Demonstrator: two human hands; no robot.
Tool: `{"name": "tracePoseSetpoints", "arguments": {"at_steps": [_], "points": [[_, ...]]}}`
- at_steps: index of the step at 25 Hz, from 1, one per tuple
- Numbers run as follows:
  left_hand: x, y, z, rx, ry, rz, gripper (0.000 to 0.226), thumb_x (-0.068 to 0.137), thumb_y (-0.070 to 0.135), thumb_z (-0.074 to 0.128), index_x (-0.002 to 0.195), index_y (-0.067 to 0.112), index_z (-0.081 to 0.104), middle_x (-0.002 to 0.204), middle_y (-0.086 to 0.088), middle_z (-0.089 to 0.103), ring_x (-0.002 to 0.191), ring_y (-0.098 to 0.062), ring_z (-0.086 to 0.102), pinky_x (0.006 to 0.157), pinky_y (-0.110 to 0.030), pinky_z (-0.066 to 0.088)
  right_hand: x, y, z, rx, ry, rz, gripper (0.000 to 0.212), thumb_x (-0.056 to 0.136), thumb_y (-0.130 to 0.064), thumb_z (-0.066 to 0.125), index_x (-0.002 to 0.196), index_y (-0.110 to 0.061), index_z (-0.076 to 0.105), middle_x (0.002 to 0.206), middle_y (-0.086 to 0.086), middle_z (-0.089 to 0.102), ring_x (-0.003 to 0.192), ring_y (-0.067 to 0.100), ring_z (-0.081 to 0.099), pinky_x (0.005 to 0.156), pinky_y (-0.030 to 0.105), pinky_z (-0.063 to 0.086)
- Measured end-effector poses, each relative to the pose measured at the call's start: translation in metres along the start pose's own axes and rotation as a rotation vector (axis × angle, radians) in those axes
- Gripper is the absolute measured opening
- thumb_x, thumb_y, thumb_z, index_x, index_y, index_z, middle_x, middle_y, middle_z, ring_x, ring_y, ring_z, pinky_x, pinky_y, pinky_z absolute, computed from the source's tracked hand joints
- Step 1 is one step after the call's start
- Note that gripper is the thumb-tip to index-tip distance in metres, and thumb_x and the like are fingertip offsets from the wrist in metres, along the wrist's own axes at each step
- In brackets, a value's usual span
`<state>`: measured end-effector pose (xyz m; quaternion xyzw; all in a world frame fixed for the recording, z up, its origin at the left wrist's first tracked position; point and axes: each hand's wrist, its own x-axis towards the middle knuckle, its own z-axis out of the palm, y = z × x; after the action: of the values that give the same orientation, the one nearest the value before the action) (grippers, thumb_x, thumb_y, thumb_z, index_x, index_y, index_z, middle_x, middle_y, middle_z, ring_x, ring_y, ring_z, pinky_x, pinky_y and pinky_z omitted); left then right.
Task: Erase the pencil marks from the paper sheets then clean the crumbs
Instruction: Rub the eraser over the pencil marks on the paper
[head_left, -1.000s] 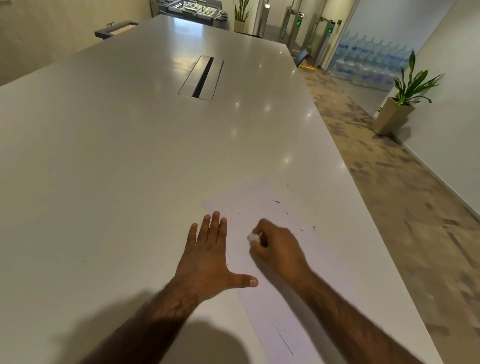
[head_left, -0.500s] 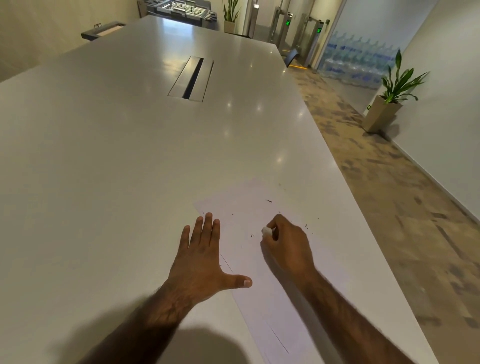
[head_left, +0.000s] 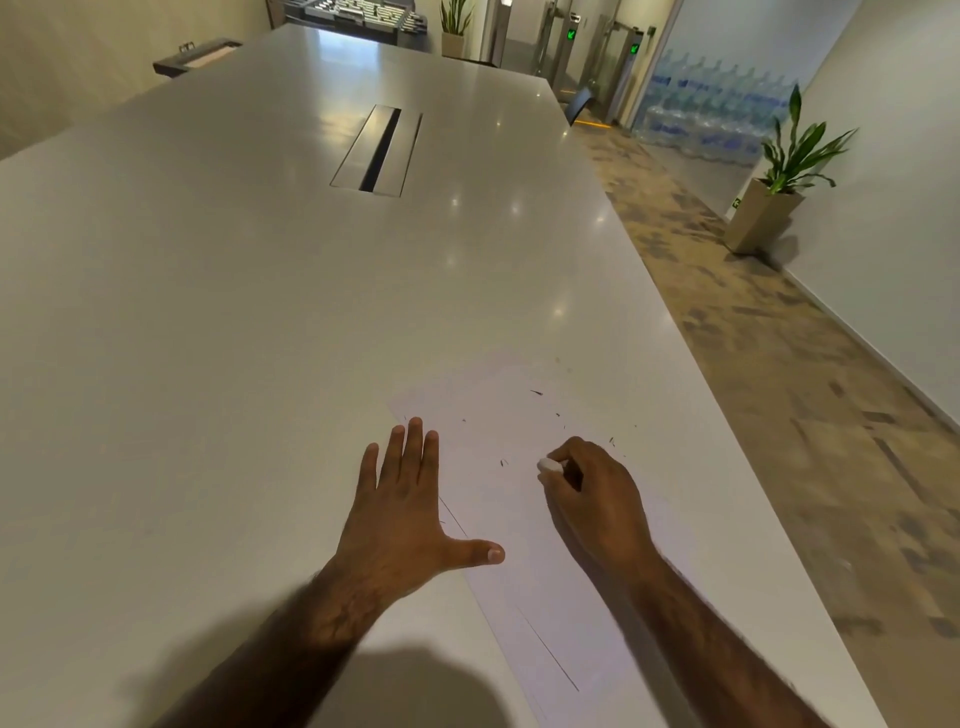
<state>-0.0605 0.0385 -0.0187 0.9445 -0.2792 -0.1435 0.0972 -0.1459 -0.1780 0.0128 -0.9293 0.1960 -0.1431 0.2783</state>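
Left hand (head_left: 400, 514) flat on paper (head_left: 511, 499) (fingers together); eraser (head_left: 549, 465) pinched in right hand (head_left: 597, 501).

Long white table (head_left: 208, 312) carries 1 paper sheet (head_left: 519, 519) near its right edge, dotted with crumbs (head_left: 536, 392).

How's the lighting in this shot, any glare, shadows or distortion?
Head view: glare spots on the table; a dark shadow at the bottom edge; wide-angle lens bows the table's edges; the pale paper barely shows; the eraser in the right hand looks soft.
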Motion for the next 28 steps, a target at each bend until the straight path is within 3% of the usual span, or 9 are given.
{"name": "tracePoseSetpoints", "arguments": {"at_steps": [3, 6, 8, 11, 15, 20, 25, 28], "points": [[-0.001, 0.000, -0.003, 0.036, -0.001, 0.056, 0.140, 0.044, 0.113, 0.002, 0.147, 0.029, -0.043, 0.156, 0.000, -0.051, 0.148, -0.026, -0.041, 0.124, -0.059, -0.017, -0.003, 0.001, -0.001, -0.031, 0.004, -0.049, 0.009, 0.095, -0.030, 0.066, 0.086, -0.029, 0.065, 0.086, -0.017, 0.060, 0.080, 0.007, 0.059, 0.072, 0.029, 0.048], [-0.001, 0.003, -0.006, 0.045, -0.027, 0.140, 0.132, 0.057, 0.107, 0.010, 0.160, 0.033, -0.024, 0.164, 0.006, -0.039, 0.150, -0.023, -0.039, 0.124, -0.059, -0.015, -0.002, 0.003, -0.003, -0.113, -0.031, -0.120, 0.006, 0.099, -0.024, 0.064, 0.095, -0.020, 0.066, 0.092, -0.008, 0.060, 0.081, 0.012, 0.058, 0.073, 0.029, 0.047], [-0.003, 0.005, -0.007, 0.038, -0.044, 0.152, 0.127, 0.063, 0.103, 0.018, 0.162, 0.033, -0.019, 0.167, 0.008, -0.034, 0.152, -0.021, -0.036, 0.125, -0.058, -0.013, 0.001, 0.001, -0.006, -0.109, -0.064, -0.073, 0.008, 0.101, -0.026, 0.061, 0.100, -0.018, 0.064, 0.097, -0.006, 0.062, 0.085, 0.013, 0.059, 0.074, 0.028, 0.046], [-0.004, 0.008, -0.004, 0.075, -0.059, 0.125, 0.136, 0.057, 0.107, 0.018, 0.157, 0.029, -0.031, 0.162, 0.005, -0.042, 0.150, -0.022, -0.038, 0.125, -0.057, -0.012, 0.001, -0.009, -0.002, -0.097, -0.125, -0.028, 0.012, 0.101, -0.031, 0.060, 0.097, -0.021, 0.065, 0.095, -0.009, 0.063, 0.084, 0.010, 0.059, 0.073, 0.026, 0.045], [-0.002, 0.008, -0.001, 0.101, -0.065, 0.118, 0.140, 0.049, 0.113, 0.014, 0.145, 0.029, -0.044, 0.159, 0.002, -0.047, 0.149, -0.025, -0.040, 0.124, -0.058, -0.015, -0.008, -0.037, 0.015, -0.086, -0.238, -0.209, 0.011, 0.100, -0.033, 0.059, 0.091, -0.029, 0.064, 0.088, -0.015, 0.057, 0.077, 0.004, 0.056, 0.068, 0.022, 0.047], [-0.002, 0.006, 0.000, 0.071, -0.054, 0.134, 0.141, 0.042, 0.116, 0.009, 0.139, 0.032, -0.049, 0.159, 0.004, -0.046, 0.148, -0.022, -0.042, 0.124, -0.056, -0.018, 0.017, -0.061, 0.025, -0.102, -0.316, -0.295, 0.014, 0.102, -0.027, 0.062, 0.096, -0.015, 0.067, 0.088, -0.003, 0.058, 0.076, 0.012, 0.054, 0.071, 0.028, 0.047], [-0.002, 0.007, -0.001, 0.073, -0.078, 0.127, 0.143, 0.045, 0.112, 0.013, 0.144, 0.026, -0.044, 0.159, 0.002, -0.047, 0.148, -0.024, -0.043, 0.124, -0.058, -0.015, -0.016, -0.034, -0.006, -0.198, -0.520, -0.432, 0.014, 0.097, -0.026, 0.061, 0.084, -0.031, 0.058, 0.074, -0.020, 0.046, 0.067, 0.000, 0.050, 0.061, 0.015, 0.030], [-0.002, 0.007, -0.002, 0.065, -0.080, 0.126, 0.146, 0.044, 0.112, 0.017, 0.146, 0.026, -0.043, 0.159, 0.002, -0.048, 0.147, -0.023, -0.044, 0.124, -0.058, -0.016, -0.012, -0.033, -0.016, -0.249, -0.590, -0.510, 0.009, 0.097, -0.026, 0.063, 0.091, -0.026, 0.069, 0.073, -0.026, 0.043, 0.065, -0.005, 0.048, 0.061, 0.011, 0.028]]}}
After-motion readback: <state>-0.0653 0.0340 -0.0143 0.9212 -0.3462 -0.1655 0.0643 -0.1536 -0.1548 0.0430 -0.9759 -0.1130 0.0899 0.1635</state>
